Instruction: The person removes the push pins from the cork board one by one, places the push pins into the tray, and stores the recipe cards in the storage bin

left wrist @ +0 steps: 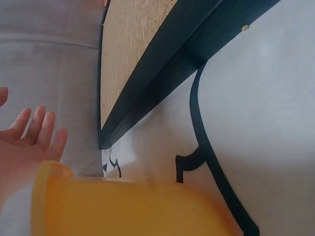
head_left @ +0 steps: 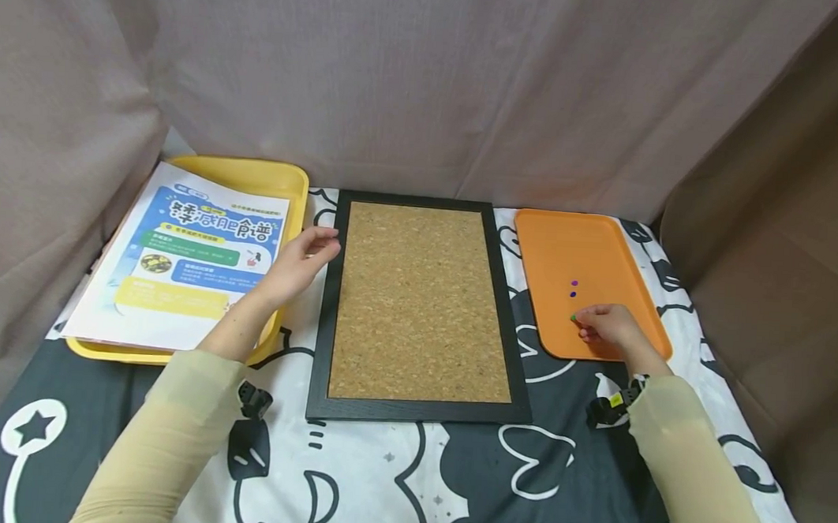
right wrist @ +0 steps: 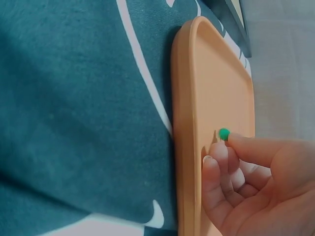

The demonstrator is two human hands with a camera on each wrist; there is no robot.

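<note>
My right hand [head_left: 611, 325] is over the near part of the orange tray [head_left: 569, 246]. Between thumb and forefinger it pinches a small green round-headed pin [right wrist: 224, 134]; the pin's point is hidden. Two tiny pieces, one purple [head_left: 574, 283] and one dark blue [head_left: 573, 294], lie on the tray just beyond that hand. In the middle lies a cork board [head_left: 420, 301] with a black frame [head_left: 418, 412]. My left hand [head_left: 303, 262] hovers by the frame's left side, fingers loosely bent and holding nothing. In the left wrist view its fingers [left wrist: 35, 128] are spread apart.
At the left, a yellow tray [head_left: 253, 175] bears a stack of printed sheets [head_left: 195, 258], the top one a colourful poster. A black-and-white patterned cloth [head_left: 372, 480] covers the surface. Grey-brown curtains [head_left: 428, 80] hang behind and at both sides.
</note>
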